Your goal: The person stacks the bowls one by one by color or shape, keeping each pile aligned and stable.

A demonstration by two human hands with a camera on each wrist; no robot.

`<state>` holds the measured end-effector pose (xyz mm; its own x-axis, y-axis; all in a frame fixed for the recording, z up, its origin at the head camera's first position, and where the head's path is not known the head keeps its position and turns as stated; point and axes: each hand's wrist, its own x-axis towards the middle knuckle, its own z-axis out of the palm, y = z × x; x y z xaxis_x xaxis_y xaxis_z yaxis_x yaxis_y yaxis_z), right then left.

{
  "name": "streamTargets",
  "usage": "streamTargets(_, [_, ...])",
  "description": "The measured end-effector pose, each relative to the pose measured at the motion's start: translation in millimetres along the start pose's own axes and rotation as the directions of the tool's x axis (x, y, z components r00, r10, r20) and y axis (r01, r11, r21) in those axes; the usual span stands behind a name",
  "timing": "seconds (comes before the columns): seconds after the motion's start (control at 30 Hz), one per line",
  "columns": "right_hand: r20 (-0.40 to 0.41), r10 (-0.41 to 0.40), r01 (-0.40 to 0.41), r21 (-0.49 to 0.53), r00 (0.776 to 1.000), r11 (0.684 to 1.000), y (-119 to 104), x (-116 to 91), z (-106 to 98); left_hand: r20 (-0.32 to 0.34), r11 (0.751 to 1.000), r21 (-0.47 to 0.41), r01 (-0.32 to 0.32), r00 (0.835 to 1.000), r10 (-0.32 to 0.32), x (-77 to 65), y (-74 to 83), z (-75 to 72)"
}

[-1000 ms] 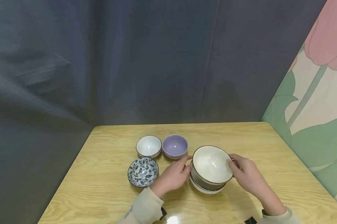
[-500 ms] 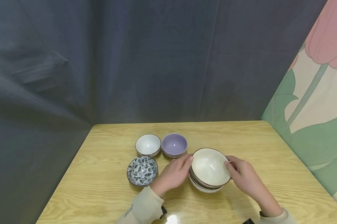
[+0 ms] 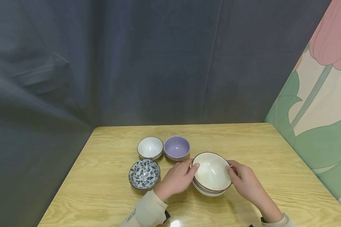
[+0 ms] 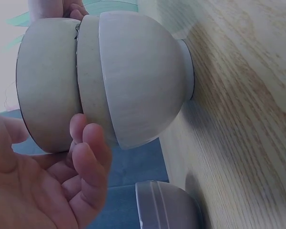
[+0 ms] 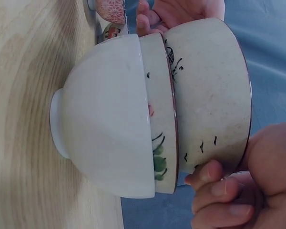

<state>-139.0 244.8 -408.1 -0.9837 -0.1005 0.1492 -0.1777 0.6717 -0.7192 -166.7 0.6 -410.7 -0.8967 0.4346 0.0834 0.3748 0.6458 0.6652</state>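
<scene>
Both hands hold a cream bowl [image 3: 211,172] with a dark brown rim at the top of a stack. In the head view the left hand [image 3: 176,179] grips its left side, thumb over the rim and fingers outside. Opposite, the right hand [image 3: 246,180] pinches the rim with thumb inside and fingers beneath. Below it sits a second cream bowl [image 5: 161,124] with painted green and red marks, nested inside a plain white bowl [image 4: 140,81]. That white bowl stands on its foot on the table. The top bowl's base is hidden inside the middle one.
Left of the stack stand a purple bowl [image 3: 177,147], a white bowl [image 3: 150,147] with a dark rim, and a leaf-patterned bowl [image 3: 144,174] close to the left forearm. A dark curtain [image 3: 164,63] hangs behind the wooden table [image 3: 102,186]; a flower-painted wall [image 3: 315,126] rises at right.
The top cream bowl has come down deeper into the stack, with both hands lowering along with it. My left thumb has shifted from the bowl's outer side to over its rim.
</scene>
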Motion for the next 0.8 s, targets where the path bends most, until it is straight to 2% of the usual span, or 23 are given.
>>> streamTargets(0.27, [-0.013, -0.002, 0.002, 0.011, 1.0, 1.0, 2.1, 1.4, 2.8, -0.03, 1.0, 0.012, -0.019, 0.999, 0.02, 1.8, 0.8, 3.5])
streamTargets(0.8, [-0.042, -0.006, 0.005, -0.015, 0.999, 1.0, 2.9, 3.1, 7.3, -0.039, 0.999, 0.026, -0.038, 0.998, 0.039, 8.9, -4.8, 7.3])
